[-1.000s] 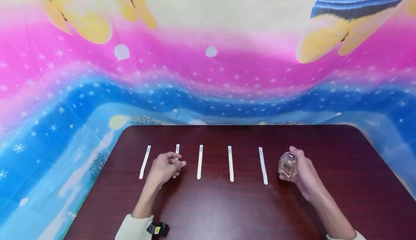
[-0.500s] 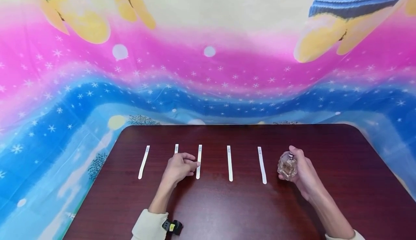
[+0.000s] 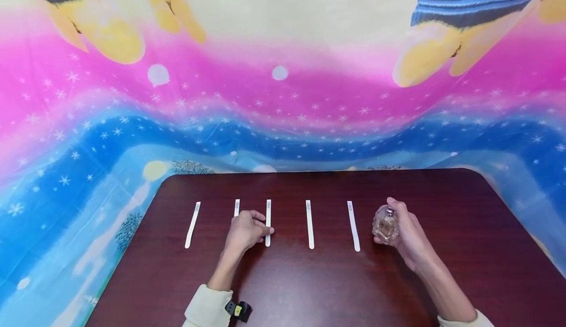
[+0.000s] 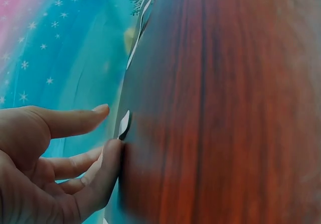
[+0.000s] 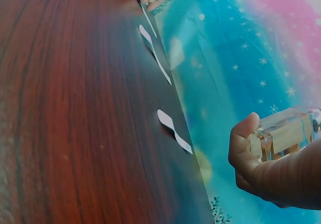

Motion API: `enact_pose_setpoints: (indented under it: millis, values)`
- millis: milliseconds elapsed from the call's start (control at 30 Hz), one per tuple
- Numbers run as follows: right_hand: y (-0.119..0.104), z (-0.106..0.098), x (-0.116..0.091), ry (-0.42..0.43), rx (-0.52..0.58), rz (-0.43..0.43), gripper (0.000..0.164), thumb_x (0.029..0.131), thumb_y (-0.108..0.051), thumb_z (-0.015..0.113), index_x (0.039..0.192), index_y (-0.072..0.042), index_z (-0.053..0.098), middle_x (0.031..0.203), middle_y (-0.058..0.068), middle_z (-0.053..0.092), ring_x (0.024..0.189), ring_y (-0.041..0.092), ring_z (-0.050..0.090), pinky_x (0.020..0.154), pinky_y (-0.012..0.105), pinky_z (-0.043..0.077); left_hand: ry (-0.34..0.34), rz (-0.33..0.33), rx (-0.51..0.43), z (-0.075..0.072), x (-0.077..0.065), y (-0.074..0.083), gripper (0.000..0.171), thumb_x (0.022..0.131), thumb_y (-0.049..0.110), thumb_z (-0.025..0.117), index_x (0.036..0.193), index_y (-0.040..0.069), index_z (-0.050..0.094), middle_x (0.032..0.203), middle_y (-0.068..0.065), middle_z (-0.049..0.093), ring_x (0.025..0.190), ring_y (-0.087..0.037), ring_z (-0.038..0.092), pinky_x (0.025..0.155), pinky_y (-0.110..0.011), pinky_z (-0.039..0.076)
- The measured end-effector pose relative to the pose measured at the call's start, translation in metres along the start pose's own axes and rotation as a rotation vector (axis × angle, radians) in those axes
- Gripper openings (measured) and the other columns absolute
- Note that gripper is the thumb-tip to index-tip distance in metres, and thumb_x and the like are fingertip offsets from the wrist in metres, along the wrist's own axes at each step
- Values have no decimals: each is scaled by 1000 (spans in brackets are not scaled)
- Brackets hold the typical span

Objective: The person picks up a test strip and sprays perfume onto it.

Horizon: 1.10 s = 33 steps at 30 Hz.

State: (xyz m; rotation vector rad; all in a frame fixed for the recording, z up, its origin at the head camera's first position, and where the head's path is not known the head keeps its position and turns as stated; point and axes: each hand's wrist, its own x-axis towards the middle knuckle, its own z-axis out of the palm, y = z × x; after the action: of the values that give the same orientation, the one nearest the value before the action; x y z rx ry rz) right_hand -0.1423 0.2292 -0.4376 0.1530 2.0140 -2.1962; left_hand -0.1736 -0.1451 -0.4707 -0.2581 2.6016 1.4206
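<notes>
The right hand (image 3: pixel 409 238) has its fingers clamped round a glass perfume bottle (image 3: pixel 384 225) of pale amber liquid. Left of the bottle, five white paper strips (image 3: pixel 310 224), their print too small to read, lie on the tabletop (image 3: pixel 305 287); the left hand (image 3: pixel 246 231), fingers apart, is at the middle one.

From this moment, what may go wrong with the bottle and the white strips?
The right hand alone holds the clear bottle, so it might slip and drop. The left hand, at the middle strip, may push it out of line. It also covers part of the second strip from the left, which could get bumped.
</notes>
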Motion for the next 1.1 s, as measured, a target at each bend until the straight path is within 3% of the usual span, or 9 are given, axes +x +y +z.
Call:
enact_pose_setpoints:
  millis: [133, 233, 367, 467, 700, 1100]
  values:
    - [-1, 0, -1, -9, 2, -4, 46, 116, -48, 36, 98, -17, 64, 83, -2, 66, 73, 14, 67, 66, 34, 65, 24, 7, 112, 1, -1, 2, 33, 79, 10, 94, 102, 1, 72, 75, -2, 78, 55, -10, 66, 56, -28, 54]
    - [-3, -1, -3, -23, 3, -5, 46, 116, -50, 35, 99, -17, 63, 84, -2, 66, 74, 14, 67, 66, 34, 65, 50, 20, 208, 2, -2, 5, 36, 77, 14, 97, 101, 3, 72, 69, 2, 74, 54, -11, 67, 70, -37, 59]
    - [-4, -2, -4, -23, 5, -12, 46, 116, -49, 35, 99, -17, 63, 84, -2, 67, 73, 14, 67, 66, 34, 65, 95, 69, 336, 5, -2, 7, 36, 74, 19, 98, 98, 5, 74, 68, 3, 72, 74, -20, 74, 94, -53, 58]
    - [-4, -2, -3, -6, 8, -12, 46, 116, -48, 36, 99, -16, 64, 84, -1, 67, 73, 15, 67, 65, 34, 64, 118, 99, 388, 6, -1, 6, 35, 73, 18, 98, 97, 6, 76, 70, 4, 73, 91, -29, 74, 98, -57, 56]
    - [-4, -1, -3, 8, 8, -13, 46, 116, -47, 36, 98, -16, 65, 84, -1, 67, 73, 15, 67, 64, 35, 65, 121, 92, 366, 7, -3, 5, 29, 74, 11, 94, 96, 7, 77, 72, 5, 77, 92, -26, 76, 100, -58, 55]
    - [-4, 1, -3, -23, 1, -6, 48, 116, -50, 37, 98, -16, 65, 82, -2, 67, 72, 14, 67, 66, 34, 65, 110, 51, 341, 7, -3, 6, 24, 78, 9, 91, 99, 12, 78, 75, 9, 77, 81, -16, 73, 86, -52, 60]
